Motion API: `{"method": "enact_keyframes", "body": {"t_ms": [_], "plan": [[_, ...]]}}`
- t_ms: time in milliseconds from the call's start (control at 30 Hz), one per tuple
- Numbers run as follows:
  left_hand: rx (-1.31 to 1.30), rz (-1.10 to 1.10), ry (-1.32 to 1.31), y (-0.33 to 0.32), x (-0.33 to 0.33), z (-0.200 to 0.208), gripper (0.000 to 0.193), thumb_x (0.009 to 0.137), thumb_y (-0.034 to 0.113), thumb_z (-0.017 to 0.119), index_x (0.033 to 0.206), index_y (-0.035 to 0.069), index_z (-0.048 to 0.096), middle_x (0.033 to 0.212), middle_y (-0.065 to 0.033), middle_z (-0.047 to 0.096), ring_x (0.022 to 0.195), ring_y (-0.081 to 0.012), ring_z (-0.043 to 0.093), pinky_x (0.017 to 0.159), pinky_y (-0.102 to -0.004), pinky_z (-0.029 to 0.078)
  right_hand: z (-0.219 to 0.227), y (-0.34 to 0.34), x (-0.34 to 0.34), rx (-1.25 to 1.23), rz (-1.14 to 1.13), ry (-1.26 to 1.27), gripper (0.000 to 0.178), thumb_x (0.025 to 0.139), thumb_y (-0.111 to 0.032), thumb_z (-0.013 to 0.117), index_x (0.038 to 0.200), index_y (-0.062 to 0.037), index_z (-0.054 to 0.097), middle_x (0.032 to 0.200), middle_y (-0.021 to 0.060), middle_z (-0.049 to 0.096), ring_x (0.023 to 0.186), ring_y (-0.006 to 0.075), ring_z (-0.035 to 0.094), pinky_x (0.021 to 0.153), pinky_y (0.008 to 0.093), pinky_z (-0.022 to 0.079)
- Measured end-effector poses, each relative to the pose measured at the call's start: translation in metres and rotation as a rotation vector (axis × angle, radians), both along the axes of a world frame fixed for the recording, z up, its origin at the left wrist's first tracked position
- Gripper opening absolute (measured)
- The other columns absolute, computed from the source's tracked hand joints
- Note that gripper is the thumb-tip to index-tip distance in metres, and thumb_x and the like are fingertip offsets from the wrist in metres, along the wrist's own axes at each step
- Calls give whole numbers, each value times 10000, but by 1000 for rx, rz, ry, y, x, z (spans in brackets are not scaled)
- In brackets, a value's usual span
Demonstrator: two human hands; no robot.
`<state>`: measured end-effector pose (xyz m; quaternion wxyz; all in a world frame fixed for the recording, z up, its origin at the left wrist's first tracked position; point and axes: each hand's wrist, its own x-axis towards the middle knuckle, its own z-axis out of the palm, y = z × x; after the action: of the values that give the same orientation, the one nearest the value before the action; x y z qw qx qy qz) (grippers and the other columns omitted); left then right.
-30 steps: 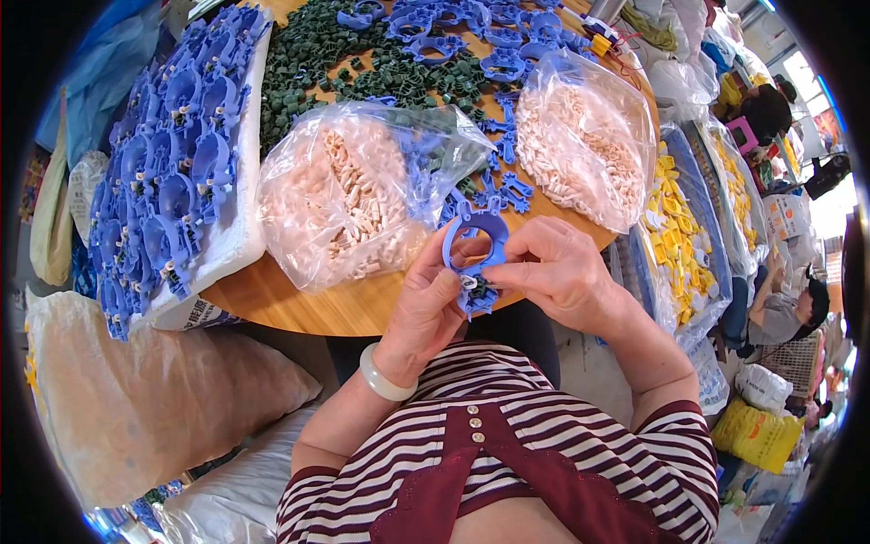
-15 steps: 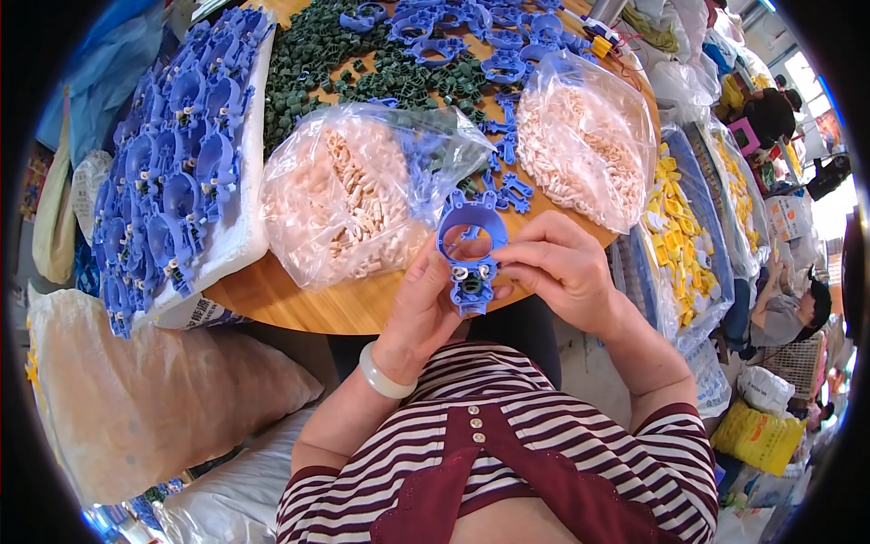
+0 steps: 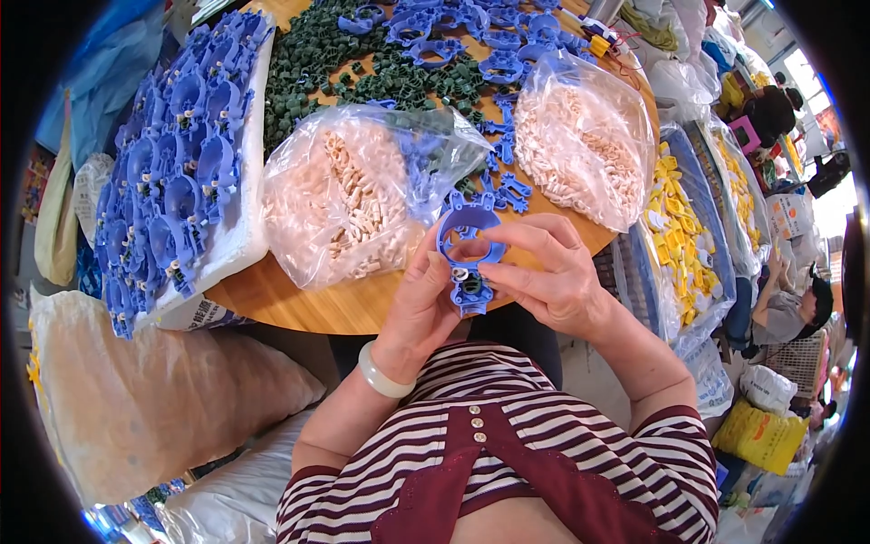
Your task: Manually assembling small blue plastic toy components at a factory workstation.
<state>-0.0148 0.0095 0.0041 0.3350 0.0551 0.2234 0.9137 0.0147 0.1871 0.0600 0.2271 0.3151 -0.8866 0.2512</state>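
Note:
My left hand [image 3: 424,304] and my right hand [image 3: 542,272] hold one blue plastic ring-shaped part [image 3: 469,243] together over the near edge of the round wooden table [image 3: 299,304]. A small pale piece sits at the part's lower neck, under my left thumb. The right fingers pinch the ring's right side. A pale bangle [image 3: 381,376] is on my left wrist.
Two clear bags of pale small pieces [image 3: 349,204] [image 3: 584,150] lie on the table. Finished blue parts fill a white tray [image 3: 186,154] at left. Green small parts [image 3: 344,54] and loose blue parts [image 3: 480,36] cover the far side. Yellow parts [image 3: 680,236] fill bags at right, where another person [image 3: 797,304] sits.
The blue part has been turned in my hands, its ring now upward and its lower neck between my thumbs. Both hands stayed over the table edge.

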Motion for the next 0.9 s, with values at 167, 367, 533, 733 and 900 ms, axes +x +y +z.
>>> {"method": "enact_keyframes", "body": {"t_ms": [167,367,533,733,900], "plan": [[13,-10,-20,1,0,0,597,852,365,577,1336,112,334,1132,-96,537,1001,-224,584,815,-353,523,4,-2,0,-57,13,-51,359,645,-99,733,996,-99,657,1114,76,562,914,254,543,778,341,449],[74,-104,-38,-1,2,0,539,895,390,494,1322,99,343,1136,-126,551,1011,-328,583,842,-430,506,14,-4,-12,-548,-229,-441,347,762,-53,644,1102,-18,582,945,58,563,645,63,485,607,201,426],[94,-176,-23,-2,4,5,550,913,421,440,1316,62,337,1149,-143,551,1018,-344,579,827,-447,507,6,-6,-18,-586,-214,-654,245,804,-88,636,1036,-16,601,775,-27,548,585,3,440,529,161,367],[-248,-35,152,-5,8,25,462,937,310,460,1291,23,379,1144,-138,545,992,-304,592,842,-400,492,3,-1,-18,-598,-242,-634,144,823,-91,628,946,-16,617,684,-66,518,586,-24,426,502,144,334],[-911,461,1300,-18,14,49,529,761,136,669,1232,-2,472,1165,-181,534,1117,-325,520,925,-394,424,0,8,-17,-577,-288,-607,117,823,-93,631,912,-19,621,664,-73,499,566,-25,403,486,146,317]]}}
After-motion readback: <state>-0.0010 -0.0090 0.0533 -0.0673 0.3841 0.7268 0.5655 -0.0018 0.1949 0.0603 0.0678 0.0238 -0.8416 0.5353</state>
